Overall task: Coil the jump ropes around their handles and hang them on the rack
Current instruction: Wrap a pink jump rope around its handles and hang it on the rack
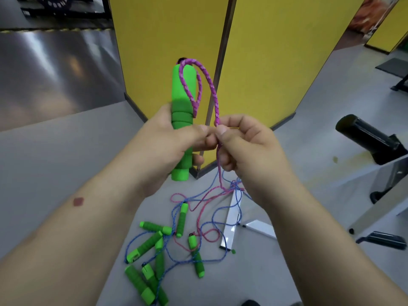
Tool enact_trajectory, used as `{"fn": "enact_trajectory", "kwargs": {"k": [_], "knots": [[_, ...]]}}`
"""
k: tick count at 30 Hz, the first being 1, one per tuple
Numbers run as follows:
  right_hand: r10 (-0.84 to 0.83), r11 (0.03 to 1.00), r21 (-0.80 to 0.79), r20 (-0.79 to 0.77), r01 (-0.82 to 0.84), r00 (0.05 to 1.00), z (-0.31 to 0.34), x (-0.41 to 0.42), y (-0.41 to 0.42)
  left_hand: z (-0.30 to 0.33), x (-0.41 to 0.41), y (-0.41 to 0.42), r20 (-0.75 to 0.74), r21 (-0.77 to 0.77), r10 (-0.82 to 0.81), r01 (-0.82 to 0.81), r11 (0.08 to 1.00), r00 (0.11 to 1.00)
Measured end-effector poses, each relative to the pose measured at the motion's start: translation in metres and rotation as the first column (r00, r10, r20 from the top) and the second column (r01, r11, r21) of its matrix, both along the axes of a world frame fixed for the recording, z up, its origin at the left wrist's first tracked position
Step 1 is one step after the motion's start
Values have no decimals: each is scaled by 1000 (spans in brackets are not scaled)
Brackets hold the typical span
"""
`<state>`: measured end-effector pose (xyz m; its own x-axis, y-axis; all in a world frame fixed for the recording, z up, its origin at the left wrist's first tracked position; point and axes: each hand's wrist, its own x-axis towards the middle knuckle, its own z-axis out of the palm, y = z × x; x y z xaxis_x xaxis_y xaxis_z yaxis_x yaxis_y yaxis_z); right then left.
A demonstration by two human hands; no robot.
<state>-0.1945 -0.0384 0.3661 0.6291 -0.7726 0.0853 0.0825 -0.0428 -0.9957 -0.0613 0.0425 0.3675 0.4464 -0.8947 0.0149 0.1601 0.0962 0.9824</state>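
The left hand (174, 140) grips an upright green handle (182, 111); the right hand (240, 146) pinches its pink rope (212, 89) just at 3 o'clock. Other jump ropes (176, 246) lie tangled on the floor (66, 162) at 6 o'clock.

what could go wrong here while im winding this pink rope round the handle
The pink rope runs from the right hand down into a tangle with the blue ropes on the floor, so pulling may drag or knot the pile. Only one loose loop sits beside the green handle in the left hand; with slack it could slip off the top.
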Motion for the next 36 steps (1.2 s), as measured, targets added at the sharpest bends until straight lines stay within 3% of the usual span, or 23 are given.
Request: {"fn": "enact_trajectory", "kwargs": {"k": [6,9,12,14,16,19,23,25,28,33,36], "knots": [[-66,998,-7,33,66,997,-1,2,5,-12,-7,3,182,-14,-163,168,986,970],[-68,997,-41,74,72,995,-5,2,4,-13,-7,5,171,-17,-166,171,985,971],[8,1000,-4,-87,-8,996,-15,0,-1,-10,-4,5,-74,-35,-26,23,999,997],[231,973,85,-305,-216,924,-20,-4,-1,-6,7,6,-212,-15,127,-134,991,969],[349,935,86,-378,-343,858,-21,-9,1,-9,22,7,-164,27,286,-286,958,944],[258,963,-20,-230,-270,938,-12,-5,4,-16,28,11,54,124,345,-349,929,937],[105,993,58,19,-106,994,-1,5,4,-10,3,14,-37,208,-1,9,978,999],[46,998,42,25,-47,999,0,6,2,-10,-5,16,-19,188,-90,92,978,996],[14,999,49,30,-15,999,-1,4,-1,-11,-7,16,62,171,-76,64,983,995],[12,984,176,162,-41,987,0,1,-4,-14,-14,13,20,157,-158,153,976,987],[-30,993,114,127,15,991,-2,1,-8,-17,-12,12,69,200,-136,120,972,988]]}}
